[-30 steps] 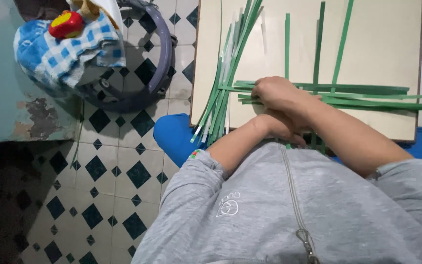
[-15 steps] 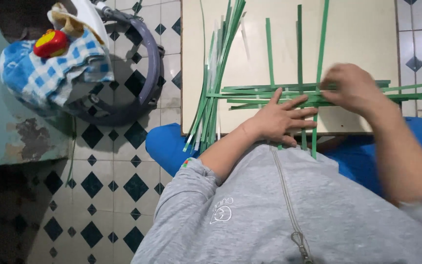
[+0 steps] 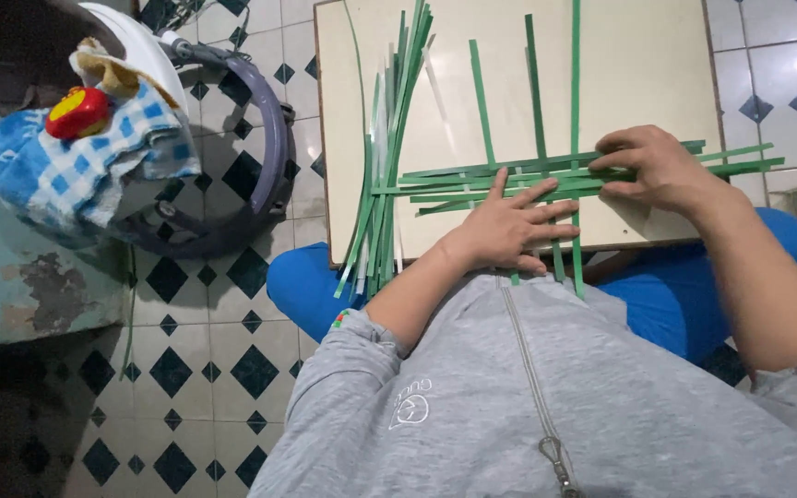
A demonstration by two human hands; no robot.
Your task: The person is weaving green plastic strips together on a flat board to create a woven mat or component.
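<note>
The woven green strips [image 3: 546, 180] lie crossed on the pale worktop [image 3: 638, 65], near its front edge, several running sideways over three upright ones. Your left hand [image 3: 509, 226] is spread flat, fingers splayed, pressing down on the crossing. Your right hand [image 3: 652, 166] is curled, its fingertips pinching the sideways strips just right of the crossing. A loose bundle of green strips [image 3: 389, 157] lies along the worktop's left side, its ends overhanging the front edge. Left of the worktop, on the tiled floor [image 3: 205, 360], a blue checked cloth [image 3: 85, 175] carries a red toy [image 3: 77, 112].
</note>
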